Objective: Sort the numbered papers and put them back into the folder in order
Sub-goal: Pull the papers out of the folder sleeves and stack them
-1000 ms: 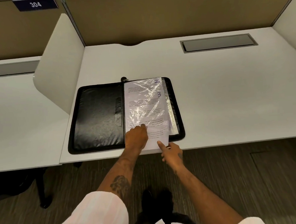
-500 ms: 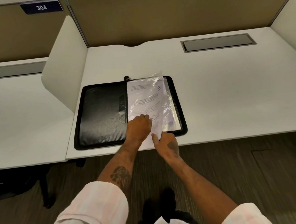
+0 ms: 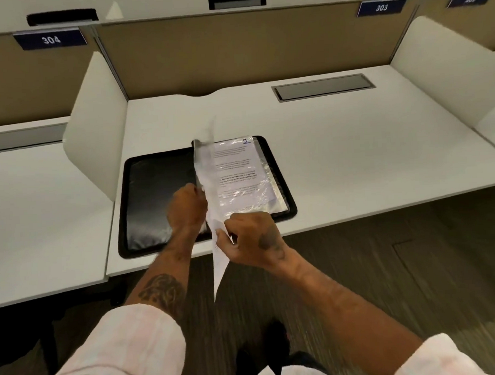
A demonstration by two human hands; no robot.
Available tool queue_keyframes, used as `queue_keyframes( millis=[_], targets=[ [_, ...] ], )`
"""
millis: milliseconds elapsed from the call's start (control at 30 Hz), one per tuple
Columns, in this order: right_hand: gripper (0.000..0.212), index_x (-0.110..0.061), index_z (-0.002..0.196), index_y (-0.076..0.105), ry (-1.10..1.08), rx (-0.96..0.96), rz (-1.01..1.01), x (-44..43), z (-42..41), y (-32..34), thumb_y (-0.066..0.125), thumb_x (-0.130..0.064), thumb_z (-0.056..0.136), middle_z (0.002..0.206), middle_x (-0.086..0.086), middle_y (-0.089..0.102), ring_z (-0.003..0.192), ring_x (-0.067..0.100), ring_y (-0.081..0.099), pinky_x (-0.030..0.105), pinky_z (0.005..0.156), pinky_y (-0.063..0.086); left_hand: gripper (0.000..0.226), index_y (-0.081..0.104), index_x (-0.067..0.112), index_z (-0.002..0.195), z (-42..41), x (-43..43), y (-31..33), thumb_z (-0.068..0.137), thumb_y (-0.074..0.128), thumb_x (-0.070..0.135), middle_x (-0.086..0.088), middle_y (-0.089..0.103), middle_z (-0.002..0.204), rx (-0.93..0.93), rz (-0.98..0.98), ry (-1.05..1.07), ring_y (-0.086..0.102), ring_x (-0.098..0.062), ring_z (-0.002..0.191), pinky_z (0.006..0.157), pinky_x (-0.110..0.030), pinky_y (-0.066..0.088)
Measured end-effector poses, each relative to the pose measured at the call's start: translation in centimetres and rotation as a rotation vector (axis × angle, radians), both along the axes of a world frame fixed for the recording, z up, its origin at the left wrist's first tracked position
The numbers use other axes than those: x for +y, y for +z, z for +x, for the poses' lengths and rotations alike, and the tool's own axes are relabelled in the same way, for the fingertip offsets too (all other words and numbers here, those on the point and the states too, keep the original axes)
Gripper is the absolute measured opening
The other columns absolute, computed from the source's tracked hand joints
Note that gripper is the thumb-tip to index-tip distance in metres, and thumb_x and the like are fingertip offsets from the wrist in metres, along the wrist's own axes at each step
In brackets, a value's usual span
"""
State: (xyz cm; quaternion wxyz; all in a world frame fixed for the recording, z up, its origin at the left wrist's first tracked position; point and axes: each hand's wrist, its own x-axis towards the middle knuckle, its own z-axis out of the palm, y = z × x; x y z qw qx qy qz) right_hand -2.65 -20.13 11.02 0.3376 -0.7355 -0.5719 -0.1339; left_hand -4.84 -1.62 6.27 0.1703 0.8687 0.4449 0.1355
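Observation:
A black folder (image 3: 155, 198) lies open at the front of the white desk (image 3: 353, 153). On its right half a sheet marked 2 (image 3: 239, 170) lies flat in a clear sleeve. A second clear sleeve (image 3: 204, 161) stands lifted on edge at the spine, and my left hand (image 3: 187, 207) grips its lower part. My right hand (image 3: 249, 239) pinches a white paper (image 3: 220, 263) that hangs edge-on past the desk's front edge. That paper's number is hidden.
White dividers (image 3: 94, 138) stand on both sides of the desk, with a tan panel behind. A grey cable hatch (image 3: 321, 87) is set in the back right of the desk. Signs read 304 (image 3: 50, 40) and 303 (image 3: 381, 7). Carpet lies below the front edge.
The sleeve with sheet 3 has been lifted up on edge, which uncovers sheet 2. My right hand has pulled a paper down toward me, out past the desk edge.

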Motion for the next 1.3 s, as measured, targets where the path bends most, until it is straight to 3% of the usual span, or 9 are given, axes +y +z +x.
queue_keyframes(
  millis=[133, 300, 467, 567, 667, 800, 967, 1167, 1300],
  targets=[
    [0.038, -0.018, 0.053, 0.049, 0.083, 0.012, -0.114, 0.1, 1.7, 6.0, 0.064, -0.026, 0.087, 0.046, -0.005, 0.05, 0.038, 0.009, 0.039, 0.017, 0.043, 0.026, 0.045, 0.066, 0.006, 0.097, -2.2, 2.0, -1.5, 0.102, 0.04, 0.041, -0.015, 0.068, 0.094, -0.173, -0.16, 0.226, 0.063, -0.032, 0.084, 0.066, -0.034, 0.043],
    [0.04, -0.008, 0.072, 0.065, -0.057, 0.384, -0.172, -0.9, 7.9, 10.1, 0.052, -0.035, 0.098, 0.066, 0.004, 0.066, 0.055, 0.016, 0.063, 0.022, 0.046, 0.045, 0.042, 0.065, -0.001, 0.114, -4.6, 3.5, -1.6, 0.103, 0.04, 0.031, -0.023, 0.065, 0.111, -0.246, -0.363, 0.461, 0.061, -0.039, 0.103, 0.083, -0.044, 0.047],
    [0.032, -0.017, 0.07, 0.065, -0.391, 0.869, 0.089, -3.3, 16.1, 7.7, 0.06, -0.038, 0.094, 0.073, 0.002, 0.067, 0.063, 0.017, 0.061, 0.031, 0.059, 0.048, 0.037, 0.068, 0.003, 0.1, -6.3, 6.4, -4.4, 0.09, 0.05, 0.033, -0.022, 0.068, 0.104, -0.392, -0.583, 0.682, 0.065, -0.04, 0.094, 0.084, -0.055, 0.055],
    [0.026, -0.016, 0.074, 0.062, -0.602, 1.177, 0.303, -5.4, 20.3, 3.7, 0.063, -0.033, 0.093, 0.075, 0.001, 0.064, 0.069, 0.017, 0.056, 0.028, 0.058, 0.043, 0.019, 0.069, 0.01, 0.09, -7.6, 6.9, -4.9, 0.085, 0.058, 0.025, -0.011, 0.071, 0.09, -0.65, -0.762, 0.849, 0.069, -0.027, 0.078, 0.074, -0.043, 0.06],
    [0.016, -0.01, 0.097, 0.062, -0.7, 1.406, 0.452, -7.0, 23.0, -0.9, 0.061, -0.026, 0.095, 0.098, 0.01, 0.064, 0.084, 0.021, 0.059, 0.031, 0.065, 0.049, 0.018, 0.069, 0.007, 0.098, -8.3, 6.1, -4.3, 0.082, 0.063, 0.013, -0.007, 0.07, 0.089, -0.888, -0.851, 0.938, 0.068, -0.019, 0.073, 0.065, -0.032, 0.058],
    [0.022, -0.009, 0.118, 0.058, -0.784, 1.6, 0.582, -8.0, 24.3, -5.6, 0.059, -0.01, 0.096, 0.116, 0.01, 0.06, 0.095, 0.022, 0.059, 0.039, 0.091, 0.051, 0.012, 0.06, 0.006, 0.094, -8.4, 5.8, -4.3, 0.084, 0.054, 0.005, -0.012, 0.063, 0.099, -1.072, -1.008, 0.948, 0.065, -0.021, 0.086, 0.086, -0.038, 0.057],
    [0.032, -0.009, 0.125, 0.057, -0.909, 1.661, 0.587, -8.3, 25.5, -9.8, 0.061, -0.005, 0.093, 0.119, 0.01, 0.062, 0.09, 0.021, 0.061, 0.042, 0.09, 0.053, 0.032, 0.063, 0.011, 0.111, -8.4, 6.3, -5.1, 0.084, 0.074, 0.025, -0.007, 0.068, 0.103, -1.037, -0.981, 0.966, 0.067, -0.021, 0.091, 0.084, -0.037, 0.055],
    [0.04, -0.011, 0.128, 0.055, -1.098, 1.663, 0.51, -8.9, 26.0, -12.4, 0.067, -0.013, 0.089, 0.127, 0.011, 0.06, 0.1, 0.023, 0.059, 0.041, 0.09, 0.054, 0.034, 0.062, 0.001, 0.12, -9.7, 7.9, -6.7, 0.089, 0.068, 0.013, -0.01, 0.069, 0.111, -0.886, -0.938, 1.043, 0.07, -0.017, 0.083, 0.068, -0.03, 0.056],
    [0.067, -0.015, 0.149, 0.028, -1.332, 1.433, 0.22, -8.2, 24.9, -11.6, 0.058, -0.035, 0.093, 0.15, 0.016, 0.034, 0.132, 0.034, 0.04, 0.047, 0.111, 0.035, 0.036, 0.061, -0.001, 0.123, -9.4, 8.5, -6.9, 0.088, 0.066, 0.008, -0.014, 0.068, 0.115, -0.722, -0.919, 1.165, 0.069, -0.023, 0.097, 0.073, -0.034, 0.056]
  ],
)
